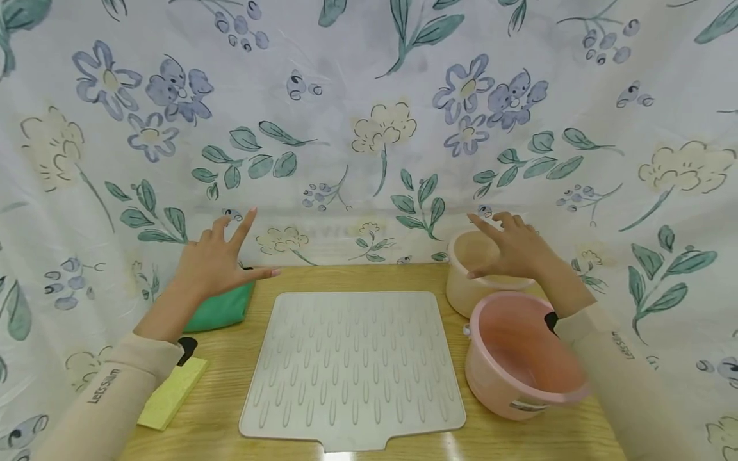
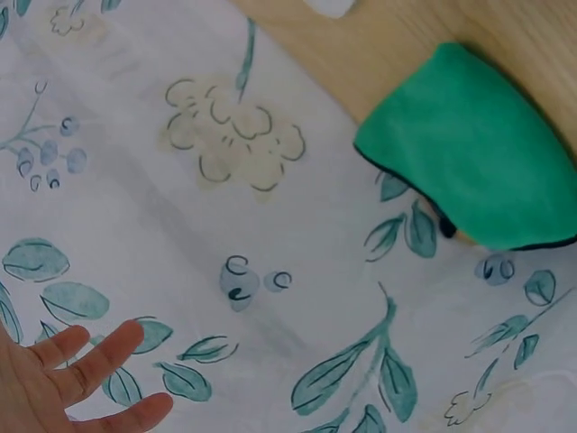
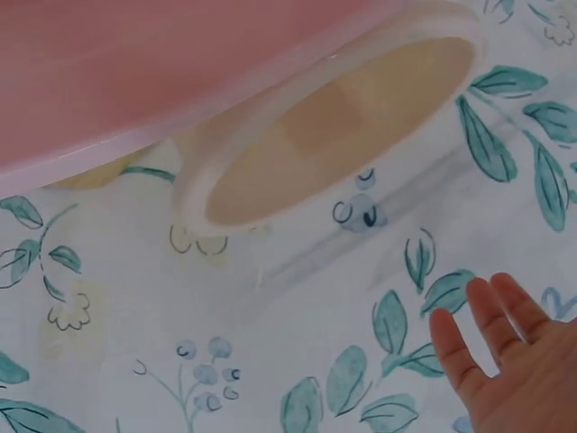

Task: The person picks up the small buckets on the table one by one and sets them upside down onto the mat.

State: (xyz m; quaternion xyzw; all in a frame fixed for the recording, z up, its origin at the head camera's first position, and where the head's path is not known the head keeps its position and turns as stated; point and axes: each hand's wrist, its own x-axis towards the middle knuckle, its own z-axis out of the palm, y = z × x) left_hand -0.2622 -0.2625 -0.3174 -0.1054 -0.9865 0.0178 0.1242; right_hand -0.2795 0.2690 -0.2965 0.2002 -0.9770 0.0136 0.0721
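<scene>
My left hand point(image 1: 216, 261) hovers with spread fingers at the left, above a folded green cloth point(image 1: 221, 308). In the left wrist view the green cloth point(image 2: 478, 153) lies well apart from the fingers. On the other side, my right hand point(image 1: 513, 246) is held in the air over a cream bucket point(image 1: 461, 291), its fingers and thumb apart and nothing between them. A pink bucket point(image 1: 490, 378) stands in front of the cream one, under the right forearm. Between the hands lies a pale ridged board point(image 1: 353, 365) with a tab at its near edge.
A yellow sponge cloth point(image 1: 173, 394) lies on the wooden table point(image 1: 225, 384) at the near left, partly under the left sleeve. Behind the table hangs a white floral curtain point(image 1: 346, 57), which also runs along both sides.
</scene>
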